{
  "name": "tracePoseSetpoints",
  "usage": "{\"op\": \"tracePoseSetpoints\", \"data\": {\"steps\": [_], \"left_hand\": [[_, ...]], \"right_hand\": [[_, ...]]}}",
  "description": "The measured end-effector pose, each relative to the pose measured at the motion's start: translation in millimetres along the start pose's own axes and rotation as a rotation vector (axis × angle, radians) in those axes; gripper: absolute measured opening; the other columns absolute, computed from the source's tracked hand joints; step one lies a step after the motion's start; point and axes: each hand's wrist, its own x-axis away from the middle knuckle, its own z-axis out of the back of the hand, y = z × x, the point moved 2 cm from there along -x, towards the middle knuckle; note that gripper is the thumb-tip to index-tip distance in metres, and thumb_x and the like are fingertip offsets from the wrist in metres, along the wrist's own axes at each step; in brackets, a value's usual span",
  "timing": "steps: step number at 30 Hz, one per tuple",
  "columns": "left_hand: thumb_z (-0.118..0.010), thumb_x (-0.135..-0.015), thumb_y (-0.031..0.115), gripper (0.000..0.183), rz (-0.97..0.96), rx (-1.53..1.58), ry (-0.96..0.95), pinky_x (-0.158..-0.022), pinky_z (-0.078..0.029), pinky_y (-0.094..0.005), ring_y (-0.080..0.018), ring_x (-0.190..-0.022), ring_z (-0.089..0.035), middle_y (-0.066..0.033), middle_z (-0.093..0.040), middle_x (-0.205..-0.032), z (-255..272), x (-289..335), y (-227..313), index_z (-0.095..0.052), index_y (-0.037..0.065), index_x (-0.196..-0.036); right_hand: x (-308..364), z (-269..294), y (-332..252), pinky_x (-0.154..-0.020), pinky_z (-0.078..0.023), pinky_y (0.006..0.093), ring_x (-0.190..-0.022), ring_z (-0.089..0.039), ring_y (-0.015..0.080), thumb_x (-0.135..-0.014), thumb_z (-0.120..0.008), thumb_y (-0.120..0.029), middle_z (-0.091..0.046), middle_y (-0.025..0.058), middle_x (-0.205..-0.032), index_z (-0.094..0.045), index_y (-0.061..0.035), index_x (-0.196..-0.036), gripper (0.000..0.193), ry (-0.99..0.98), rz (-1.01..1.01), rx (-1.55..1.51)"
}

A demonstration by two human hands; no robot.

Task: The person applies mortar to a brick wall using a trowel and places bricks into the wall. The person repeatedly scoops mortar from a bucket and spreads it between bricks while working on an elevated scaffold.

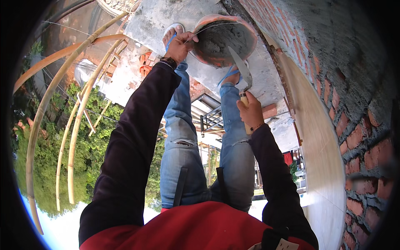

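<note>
A round orange-red bucket (201, 56) of wet grey mortar (221, 39) stands on the concrete slab in front of my feet. My left hand (178, 46) is closed at its left edge, with the thin wire handle at the fingers; whether the rim is gripped too is hard to see. In my right hand (252, 111) is a pointed trowel (242, 71), held by its pale wooden handle. The steel blade points away from me, its tip over the near right part of the mortar.
To the right rises a brick wall (354, 141), partly coated in grey mortar. Bamboo poles (66, 96) run along the left, past a drop with green trees (100, 141). Broken red bricks (146, 62) lie left of my legs. My sandalled feet (173, 34) flank the bucket.
</note>
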Motion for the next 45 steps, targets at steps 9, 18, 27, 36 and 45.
{"op": "tracePoseSetpoints", "data": {"steps": [9,18,27,36,45], "left_hand": [[-0.06,-0.072,0.003,0.011,-0.117,-0.381,0.148,-0.088,-0.042,-0.0361,-0.0272,-0.103,-0.045,-0.0046,-0.061,-0.073,-107.0,41.1,74.8,-0.066,0.01,-0.065],[-0.062,-0.066,0.0,0.014,-0.139,-0.207,0.241,-0.084,-0.044,-0.0373,-0.0297,-0.102,-0.045,-0.0103,-0.06,-0.081,-102.2,218.6,240.8,-0.07,0.011,-0.067],[-0.056,-0.071,-0.005,0.016,-0.238,-0.141,0.378,-0.075,-0.044,-0.0318,-0.0239,-0.099,-0.043,-0.0037,-0.057,-0.074,-72.8,379.8,397.5,-0.067,0.007,-0.069],[-0.051,-0.078,-0.006,0.015,-0.352,0.304,0.433,-0.057,-0.035,-0.0228,-0.0066,-0.062,-0.044,0.0031,-0.054,-0.067,-7.7,459.9,480.9,-0.063,0.001,-0.072],[-0.061,-0.086,0.002,0.013,-0.499,0.363,0.324,-0.054,-0.041,-0.0243,-0.0077,-0.06,-0.051,-0.0007,-0.062,-0.069,2.1,476.8,526.0,-0.068,0.0,-0.076]], "right_hand": [[32.4,92.1,-11.8,-0.087,-0.05,0.0479,-0.101,-0.063,0.0398,-0.092,-0.055,-0.031,-0.066,0.0235,-0.105,-0.059,0.0018,-0.117,0.042,0.173,-0.047,0.527],[60.2,152.1,-127.1,-0.084,-0.05,0.0489,-0.094,-0.065,0.0418,-0.091,-0.059,-0.03,-0.067,0.0252,-0.095,-0.063,0.0012,-0.106,0.035,-0.044,0.127,0.88],[159.0,122.7,-229.1,-0.08,-0.05,0.0481,-0.085,-0.065,0.0436,-0.083,-0.066,-0.029,-0.066,0.0284,-0.084,-0.066,0.0044,-0.099,0.037,-0.17,0.67,0.507],[312.6,118.7,-326.2,-0.072,-0.049,0.0495,-0.081,-0.062,0.0413,-0.085,-0.061,-0.02,-0.064,0.0183,-0.091,-0.06,-0.0027,-0.105,0.026,0.406,0.866,0.733],[355.8,150.7,-380.1,-0.076,-0.048,0.0496,-0.087,-0.063,0.041,-0.099,-0.048,-0.036,-0.065,0.0222,-0.084,-0.064,-0.0008,-0.1,0.039,0.092,0.651,0.523]]}}
